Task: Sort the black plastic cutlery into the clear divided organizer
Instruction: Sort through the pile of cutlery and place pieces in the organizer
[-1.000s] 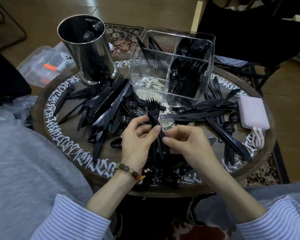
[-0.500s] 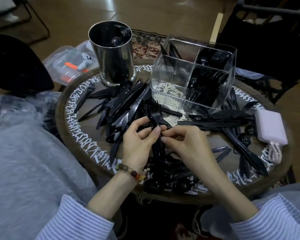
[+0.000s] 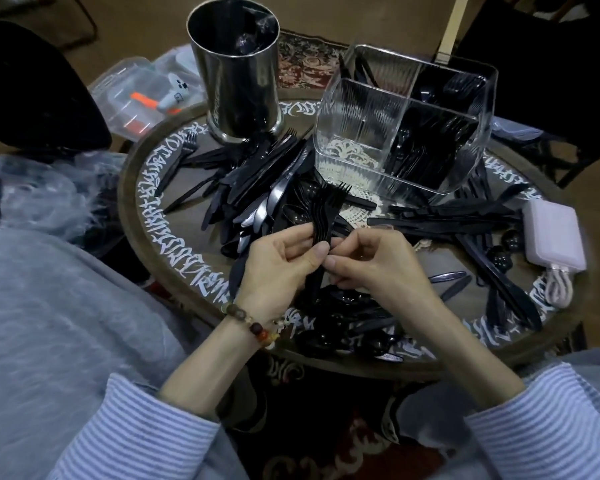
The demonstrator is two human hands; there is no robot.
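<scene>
Remaining between both hands: the fork bundle.

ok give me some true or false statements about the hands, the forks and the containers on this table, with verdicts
1. The left hand grips a stacked bunch of black plastic forks. True.
2. The clear ribbed plastic divided organizer holds no cutlery. False: black cutlery stands in its right and far compartments.
3. The shiny metal cylinder cup lies tipped over. False: it stands upright.
4. The right hand pinches at the fork handles. True.

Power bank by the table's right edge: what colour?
Pale pink power bank, white cable; head view, the only one.
</scene>
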